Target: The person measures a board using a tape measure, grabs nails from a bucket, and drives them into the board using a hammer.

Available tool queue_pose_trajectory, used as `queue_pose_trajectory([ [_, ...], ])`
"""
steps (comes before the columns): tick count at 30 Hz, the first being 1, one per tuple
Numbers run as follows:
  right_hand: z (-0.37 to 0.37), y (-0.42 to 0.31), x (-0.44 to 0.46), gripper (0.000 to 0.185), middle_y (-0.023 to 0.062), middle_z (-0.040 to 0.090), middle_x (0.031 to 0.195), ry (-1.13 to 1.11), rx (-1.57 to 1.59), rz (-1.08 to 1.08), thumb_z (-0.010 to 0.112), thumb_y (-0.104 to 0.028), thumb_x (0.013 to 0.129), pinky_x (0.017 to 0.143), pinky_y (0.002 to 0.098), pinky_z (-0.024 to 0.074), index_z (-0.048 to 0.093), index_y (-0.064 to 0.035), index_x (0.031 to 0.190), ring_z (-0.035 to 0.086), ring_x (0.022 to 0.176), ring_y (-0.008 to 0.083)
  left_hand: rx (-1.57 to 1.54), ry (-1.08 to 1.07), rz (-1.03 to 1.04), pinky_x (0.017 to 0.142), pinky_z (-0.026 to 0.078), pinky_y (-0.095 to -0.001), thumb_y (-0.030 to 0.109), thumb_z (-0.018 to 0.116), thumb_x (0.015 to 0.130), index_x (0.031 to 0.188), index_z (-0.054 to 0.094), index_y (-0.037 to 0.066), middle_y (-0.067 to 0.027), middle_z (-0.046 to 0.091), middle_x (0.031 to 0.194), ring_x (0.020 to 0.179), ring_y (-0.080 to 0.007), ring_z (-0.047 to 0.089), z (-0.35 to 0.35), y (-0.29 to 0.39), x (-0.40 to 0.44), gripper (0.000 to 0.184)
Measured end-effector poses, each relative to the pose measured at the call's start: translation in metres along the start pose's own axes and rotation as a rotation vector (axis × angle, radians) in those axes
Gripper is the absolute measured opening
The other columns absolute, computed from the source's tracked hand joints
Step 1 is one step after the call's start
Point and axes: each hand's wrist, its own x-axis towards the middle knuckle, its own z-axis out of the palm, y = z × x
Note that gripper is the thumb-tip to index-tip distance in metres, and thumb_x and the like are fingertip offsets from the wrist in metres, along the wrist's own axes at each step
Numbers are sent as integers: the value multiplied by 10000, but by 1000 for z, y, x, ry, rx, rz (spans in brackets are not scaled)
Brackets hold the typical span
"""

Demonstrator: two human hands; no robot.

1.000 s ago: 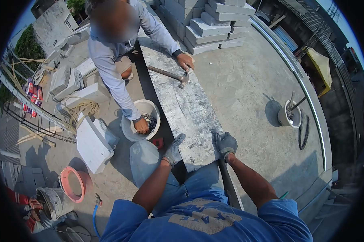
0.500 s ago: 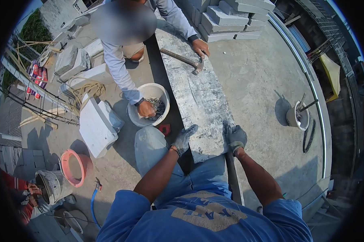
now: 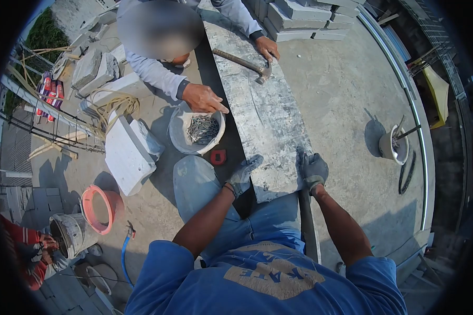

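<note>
A long board (image 3: 270, 126) smeared with white and grey lies lengthwise in front of me, its near end at my lap. My left hand (image 3: 242, 177), in a grey glove, grips the board's left edge near that end, thumb over the top. On the opposite edge my gloved right hand (image 3: 314, 169) is closed round the board, some fingers hidden. A hammer (image 3: 241, 62) rests across the board's far part. Facing me, a co-worker's one hand (image 3: 268, 48) lies at the board's far right edge; the other hand (image 3: 205, 98) is above a bucket (image 3: 179, 137) of nails (image 3: 203, 129).
A red tape measure (image 3: 218, 156) lies beside my knee. White blocks (image 3: 129, 152) and coiled rope (image 3: 115, 107) are at left, with a pink bucket (image 3: 110, 210) nearer. Stacked blocks (image 3: 299, 21) stand far ahead; another bucket (image 3: 388, 147) holding tools is at right. Another person's hands (image 3: 48, 247) are at lower left.
The co-worker's hand has come up out of the nail bucket toward the board's left edge. My hands keep their hold on the board, and the view has shifted slightly.
</note>
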Motion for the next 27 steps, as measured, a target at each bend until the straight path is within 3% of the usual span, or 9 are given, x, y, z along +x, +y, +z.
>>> queue_pose_trajectory([
  [5,0,-1,0,457,151,694,735,-3,30,0,664,-523,886,687,486,521,650,-80,779,687,746,380,74,27,-26,1157,377,-292,116,634,978,1446,457,-1,-94,548,1432,1347,-164,499,14,5,-16,513],
  [7,-8,-7,-4,456,154,694,736,-4,42,-2,669,-524,882,684,488,520,650,-82,775,686,746,382,270,15,45,1181,345,-296,153,651,972,1455,442,-3,-92,527,1456,1388,-160,451,5,1,-12,549],
  [14,3,4,2,456,165,689,740,21,9,-17,662,-524,884,665,498,515,647,-78,793,676,731,397,127,-24,-44,1188,341,-298,177,613,1005,1472,399,-48,-132,487,1494,1380,-190,471,2,0,-16,561],
  [18,1,3,2,396,135,704,761,15,9,-25,678,-485,880,696,475,528,642,-97,807,693,758,372,63,6,-54,1182,356,-302,172,619,1001,1436,453,-58,-139,517,1466,1371,-190,481,-2,-18,-6,520],
  [19,-3,1,1,386,143,702,761,7,16,-29,678,-478,881,690,478,529,650,-94,859,691,749,380,99,-24,-5,1185,353,-303,168,615,1003,1427,467,-58,-141,525,1459,1377,-190,475,-2,-20,-2,503],
  [20,-2,1,1,383,147,701,761,0,15,-40,678,-475,882,688,479,529,654,-93,885,690,744,384,18,10,-14,1074,466,-300,130,682,949,1396,515,-4,-102,589,1384,1268,-170,565,-2,-26,-1,496],
  [23,7,10,3,410,165,679,762,110,51,-67,644,-487,917,666,489,511,650,-78,949,666,727,394,-142,156,-124,1039,488,-301,79,703,928,1364,545,3,-97,615,1343,1206,-161,598,46,11,-28,470],
  [25,13,20,11,420,169,690,820,108,29,-91,666,-448,917,700,474,522,649,-57,1069,669,759,389,-183,197,-112,994,513,-304,60,725,908,1323,583,3,-87,650,1286,1133,-162,631,41,4,-23,443],
  [27,24,31,25,435,186,695,929,267,53,-90,696,-394,902,776,450,528,644,-31,1136,668,866,392,-129,118,-74,1024,478,-308,140,741,914,1351,568,-4,-80,624,1338,1161,-149,606,45,4,-26,492],
])
